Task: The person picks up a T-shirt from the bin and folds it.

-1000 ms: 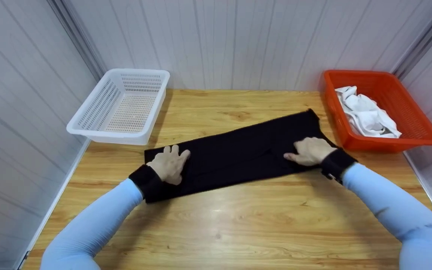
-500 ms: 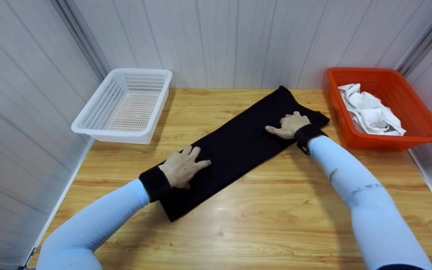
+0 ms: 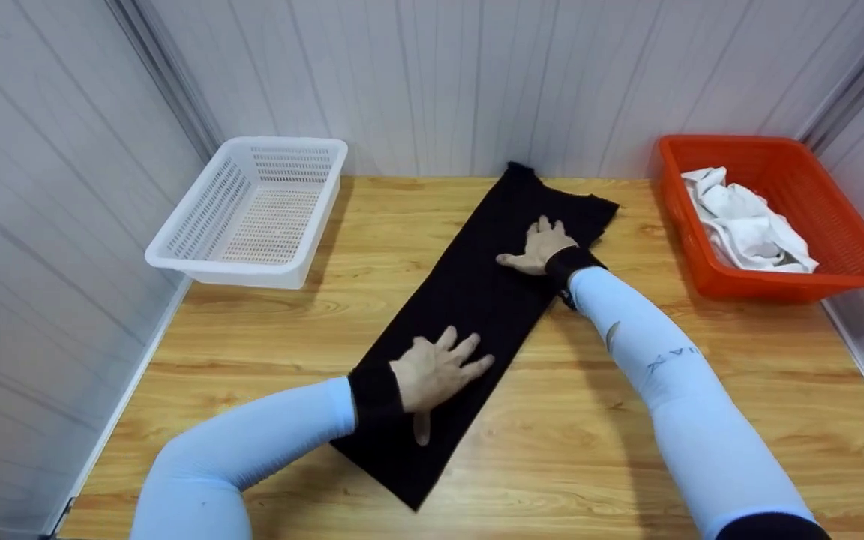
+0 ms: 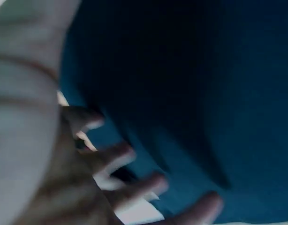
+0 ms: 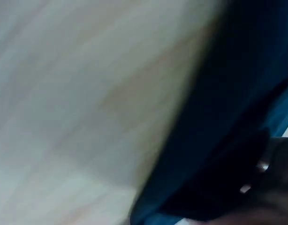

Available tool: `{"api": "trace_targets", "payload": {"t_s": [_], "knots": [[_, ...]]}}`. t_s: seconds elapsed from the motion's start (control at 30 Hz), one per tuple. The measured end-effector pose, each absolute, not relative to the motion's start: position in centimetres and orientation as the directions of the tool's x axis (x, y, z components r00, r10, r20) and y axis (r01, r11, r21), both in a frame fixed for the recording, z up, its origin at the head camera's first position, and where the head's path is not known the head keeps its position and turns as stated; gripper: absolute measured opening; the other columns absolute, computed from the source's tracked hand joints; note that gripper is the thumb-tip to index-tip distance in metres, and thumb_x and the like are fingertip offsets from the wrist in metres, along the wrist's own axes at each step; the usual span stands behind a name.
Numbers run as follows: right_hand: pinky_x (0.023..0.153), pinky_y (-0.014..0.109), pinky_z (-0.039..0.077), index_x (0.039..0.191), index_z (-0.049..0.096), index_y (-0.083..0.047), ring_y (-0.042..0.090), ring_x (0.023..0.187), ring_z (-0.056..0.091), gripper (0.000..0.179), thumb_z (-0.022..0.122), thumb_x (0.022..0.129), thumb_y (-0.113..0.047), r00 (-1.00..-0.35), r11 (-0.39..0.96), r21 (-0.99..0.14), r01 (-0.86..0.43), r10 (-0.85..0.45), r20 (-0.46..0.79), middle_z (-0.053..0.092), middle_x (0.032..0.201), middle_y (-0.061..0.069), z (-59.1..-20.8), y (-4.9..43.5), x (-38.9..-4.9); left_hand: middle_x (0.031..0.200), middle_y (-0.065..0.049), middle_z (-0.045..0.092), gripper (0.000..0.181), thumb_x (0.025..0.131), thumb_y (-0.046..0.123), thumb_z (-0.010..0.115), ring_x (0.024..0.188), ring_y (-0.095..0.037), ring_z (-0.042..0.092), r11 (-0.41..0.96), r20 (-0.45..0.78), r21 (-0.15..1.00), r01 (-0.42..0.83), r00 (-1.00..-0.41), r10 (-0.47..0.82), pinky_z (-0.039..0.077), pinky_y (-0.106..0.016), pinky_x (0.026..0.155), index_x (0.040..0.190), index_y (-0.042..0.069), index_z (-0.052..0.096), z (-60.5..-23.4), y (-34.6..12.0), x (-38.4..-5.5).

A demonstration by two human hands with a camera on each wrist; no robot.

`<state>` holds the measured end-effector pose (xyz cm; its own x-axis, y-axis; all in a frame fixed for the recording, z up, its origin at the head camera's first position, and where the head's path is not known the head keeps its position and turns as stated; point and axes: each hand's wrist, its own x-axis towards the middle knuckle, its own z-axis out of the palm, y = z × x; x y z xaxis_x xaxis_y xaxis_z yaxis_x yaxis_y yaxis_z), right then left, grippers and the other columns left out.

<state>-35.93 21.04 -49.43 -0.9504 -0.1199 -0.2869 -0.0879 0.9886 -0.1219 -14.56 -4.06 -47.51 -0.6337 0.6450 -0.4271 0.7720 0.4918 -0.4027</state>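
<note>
A long, dark folded cloth [image 3: 469, 300] lies aslant on the table, its ragged far end near the back wall and a straight-edged end toward me. My left hand [image 3: 436, 367], fingers spread, is over the near part of the cloth. In the left wrist view the cloth [image 4: 256, 117] looks dark blue, and several fingertips hover at or just on it; contact is hard to tell. Farther up, my right hand [image 3: 541, 247] lies on the cloth with its thumb out to the side. The right wrist view is blurred and shows the cloth's long edge [image 5: 195, 136] against the wood.
At the back left stands a white perforated basket [image 3: 301, 270]. An orange basket [image 3: 799, 281] at the back right holds crumpled white cloth [image 3: 751, 229]. Pale panel walls [image 3: 432, 90] enclose the wooden table [image 3: 552, 465] at the back and sides.
The dark cloth has turned counterclockwise, from lying nearly crosswise to pointing steeply away from me. My left hand has moved right and nearer; my right hand has moved left and farther away.
</note>
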Motion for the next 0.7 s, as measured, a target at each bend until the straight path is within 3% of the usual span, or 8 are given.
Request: {"api": "trace_targets", "payload": {"t_s": [0.17, 0.3, 0.4, 0.5, 0.7], "knots": [[0.119, 0.066, 0.056, 0.173, 0.026, 0.009, 0.063, 0.159, 0.040, 0.122, 0.044, 0.101, -0.087, -0.962, 0.997, -0.029, -0.070, -0.075, -0.263, 0.026, 0.176, 0.045, -47.7, 18.5, -32.9, 0.190, -0.010, 0.019, 0.167, 0.051, 0.087, 0.097, 0.162, -0.042, 0.043, 0.539, -0.424, -0.400, 0.741, -0.671, 0.609, 0.071, -0.044, 0.082, 0.182, 0.036, 0.006, -47.7, -3.1, -13.9], [0.120, 0.065, 0.055, 0.176, 0.024, 0.002, 0.062, 0.153, 0.050, 0.123, 0.044, 0.099, -0.092, -0.941, 0.994, 0.004, -0.114, -0.106, -0.321, 0.034, 0.171, 0.047, -47.5, 17.2, -31.9, 0.189, -0.014, 0.023, 0.164, 0.051, 0.084, 0.099, 0.163, -0.046, 0.043, 0.603, -0.393, -0.323, 0.730, -0.682, 0.616, 0.069, -0.056, 0.095, 0.182, 0.035, 0.012, -47.7, -2.7, -13.3], [0.120, 0.070, 0.053, 0.179, 0.022, -0.006, 0.067, 0.155, 0.045, 0.121, 0.049, 0.098, -0.091, -0.928, 0.988, -0.006, -0.156, -0.148, -0.341, 0.027, 0.175, 0.047, -47.4, 16.9, -32.2, 0.187, -0.019, 0.026, 0.158, 0.053, 0.082, 0.099, 0.164, -0.052, 0.041, 0.670, -0.356, -0.202, 0.715, -0.691, 0.630, 0.061, -0.071, 0.106, 0.181, 0.033, 0.020, -47.9, -1.3, -12.6], [0.121, 0.074, 0.050, 0.181, 0.021, -0.013, 0.070, 0.160, 0.035, 0.120, 0.054, 0.095, -0.091, -0.916, 0.982, -0.045, -0.185, -0.189, -0.354, 0.021, 0.178, 0.044, -47.3, 16.8, -33.0, 0.187, -0.020, 0.026, 0.153, 0.056, 0.084, 0.097, 0.165, -0.054, 0.038, 0.717, -0.341, -0.122, 0.686, -0.708, 0.619, 0.057, -0.076, 0.109, 0.180, 0.032, 0.024, -48.2, 0.8, -12.0], [0.128, 0.079, 0.039, 0.182, 0.015, -0.020, 0.068, 0.168, 0.014, 0.120, 0.057, 0.094, -0.091, -0.893, 0.975, -0.102, -0.196, -0.221, -0.391, 0.007, 0.185, 0.038, -47.9, 16.6, -34.7, 0.189, -0.014, 0.021, 0.154, 0.057, 0.093, 0.090, 0.170, -0.049, 0.032, 0.759, -0.376, -0.148, 0.635, -0.745, 0.550, 0.055, -0.075, 0.114, 0.181, 0.036, 0.018, -48.4, 5.1, -12.1]]}}
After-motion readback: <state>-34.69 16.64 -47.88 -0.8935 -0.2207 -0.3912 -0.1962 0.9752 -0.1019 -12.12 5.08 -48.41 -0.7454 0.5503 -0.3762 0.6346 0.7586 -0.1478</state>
